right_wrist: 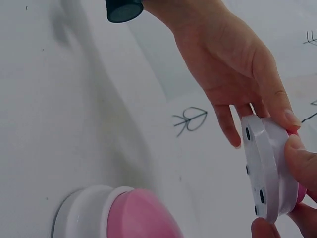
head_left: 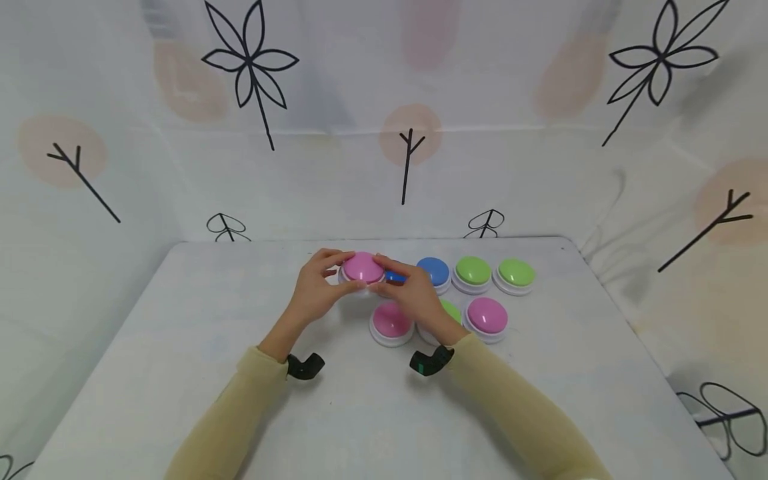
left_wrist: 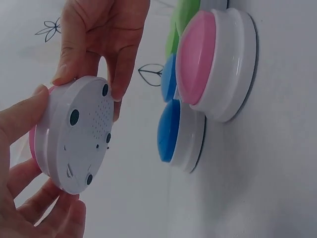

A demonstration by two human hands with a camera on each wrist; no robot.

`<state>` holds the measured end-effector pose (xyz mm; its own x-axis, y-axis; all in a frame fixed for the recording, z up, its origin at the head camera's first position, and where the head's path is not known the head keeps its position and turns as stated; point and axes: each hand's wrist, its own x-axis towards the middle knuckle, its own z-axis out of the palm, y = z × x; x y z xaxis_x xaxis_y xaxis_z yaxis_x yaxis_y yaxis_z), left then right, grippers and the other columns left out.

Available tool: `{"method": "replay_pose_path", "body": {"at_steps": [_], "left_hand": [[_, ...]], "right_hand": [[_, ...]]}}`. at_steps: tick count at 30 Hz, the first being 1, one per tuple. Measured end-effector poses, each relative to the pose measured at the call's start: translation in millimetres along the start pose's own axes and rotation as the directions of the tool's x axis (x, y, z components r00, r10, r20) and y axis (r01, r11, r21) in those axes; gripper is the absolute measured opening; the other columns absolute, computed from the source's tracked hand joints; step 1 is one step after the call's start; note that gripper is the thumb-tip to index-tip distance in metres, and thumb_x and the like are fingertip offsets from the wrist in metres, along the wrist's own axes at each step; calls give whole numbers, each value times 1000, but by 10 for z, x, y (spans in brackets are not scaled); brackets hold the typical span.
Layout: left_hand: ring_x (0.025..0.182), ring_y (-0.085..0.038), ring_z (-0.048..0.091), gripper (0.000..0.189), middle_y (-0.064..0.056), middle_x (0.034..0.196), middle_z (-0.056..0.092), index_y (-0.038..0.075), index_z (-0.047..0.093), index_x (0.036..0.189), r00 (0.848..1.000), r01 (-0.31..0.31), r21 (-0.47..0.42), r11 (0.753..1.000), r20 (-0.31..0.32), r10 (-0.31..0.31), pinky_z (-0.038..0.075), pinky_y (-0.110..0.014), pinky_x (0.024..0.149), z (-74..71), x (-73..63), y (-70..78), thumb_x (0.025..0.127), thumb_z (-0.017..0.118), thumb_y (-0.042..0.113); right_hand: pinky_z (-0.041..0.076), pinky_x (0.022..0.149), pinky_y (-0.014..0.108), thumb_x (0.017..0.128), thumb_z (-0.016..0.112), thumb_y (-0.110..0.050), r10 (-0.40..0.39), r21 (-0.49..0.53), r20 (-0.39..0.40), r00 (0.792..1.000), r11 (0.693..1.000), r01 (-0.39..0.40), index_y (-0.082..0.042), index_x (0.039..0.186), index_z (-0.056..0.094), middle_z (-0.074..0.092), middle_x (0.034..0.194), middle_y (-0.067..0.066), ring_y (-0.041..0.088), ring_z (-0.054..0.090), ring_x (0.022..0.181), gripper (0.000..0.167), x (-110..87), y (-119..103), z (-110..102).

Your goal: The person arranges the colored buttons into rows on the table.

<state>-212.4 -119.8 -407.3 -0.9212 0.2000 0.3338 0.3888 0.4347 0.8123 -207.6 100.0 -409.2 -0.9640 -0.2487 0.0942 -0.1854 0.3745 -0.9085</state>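
Observation:
A pink push button (head_left: 363, 268) with a white round base is held up off the table between both hands. My left hand (head_left: 313, 287) pinches its left side with thumb and fingers, while my right hand (head_left: 414, 288) grips the opposite side. The white underside (left_wrist: 81, 141) of this button faces the left wrist camera, showing dark round feet and a patch of small holes. Below the right hand sits another pink button (head_left: 391, 321). A blue button (head_left: 395, 276) is partly hidden behind that hand's fingers, and a green button (head_left: 450, 311) is partly covered by its wrist.
Along the back of the white table (head_left: 198, 347) stand a second blue button (head_left: 434, 271) and two green buttons, one (head_left: 473, 271) beside the other (head_left: 517, 273). A pink button (head_left: 487, 316) stands in the nearer row. Patterned cloth (head_left: 336, 180) hangs behind the table.

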Motion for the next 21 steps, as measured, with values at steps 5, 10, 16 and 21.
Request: {"method": "replay_pose_path", "body": {"at_steps": [5,10,16,21], "left_hand": [[114,-22,55,53,-4,120,57,11,67,129,999,-26,-8,1000,44,26,52,-45,96,107,22,46,81,85,25],[112,-21,57,53,-3,122,58,12,65,132,995,-28,-17,999,94,30,53,-40,94,241,0,88,83,83,25],[112,-19,57,55,-3,124,58,11,64,134,992,-38,-11,999,121,39,55,-37,91,471,-43,130,84,82,27],[112,-18,57,54,-2,122,58,12,63,135,988,-52,0,999,144,51,55,-35,88,631,-40,177,86,80,26]], "right_hand": [[48,101,34,85,80,-37,3,50,-5,1000,999,-2,-37,138,60,54,143,-8,21,49,132,56,-94,34,-119],[47,100,30,86,79,-33,-17,78,3,1000,997,16,-32,138,60,54,143,-10,16,50,133,55,-185,105,-247],[47,101,32,88,78,-27,-25,82,12,1000,996,24,-23,139,60,55,143,-5,19,52,131,55,-290,227,-420],[45,103,33,90,76,-25,14,70,30,999,997,-16,-23,141,59,53,145,-3,21,49,134,54,-392,283,-559]]}}
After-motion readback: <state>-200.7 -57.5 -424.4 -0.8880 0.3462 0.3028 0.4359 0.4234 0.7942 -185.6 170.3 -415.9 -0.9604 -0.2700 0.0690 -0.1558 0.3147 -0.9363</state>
